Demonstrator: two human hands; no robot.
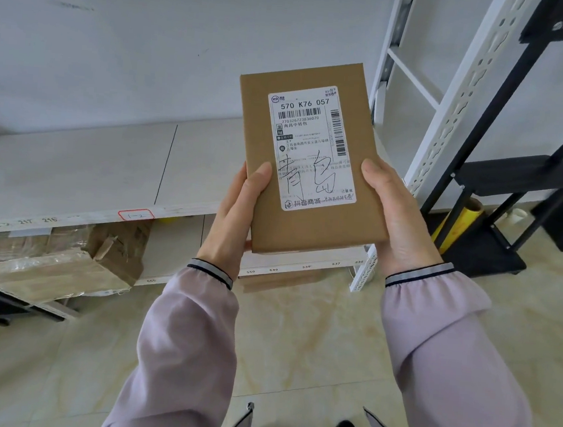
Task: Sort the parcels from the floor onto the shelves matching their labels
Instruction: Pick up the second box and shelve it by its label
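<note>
Both sleeves [196, 341] frame my view; left hand [236, 216] and right hand [397, 219] clasp the parcel [312, 195] by its long edges (label up), long axis pointing away, above the white shelf [74, 176], left hand nearer it.

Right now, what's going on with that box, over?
Left hand and right hand grip the brown parcel by its sides, label facing up. White shelf ahead, bare on top. Nothing between them.
</note>
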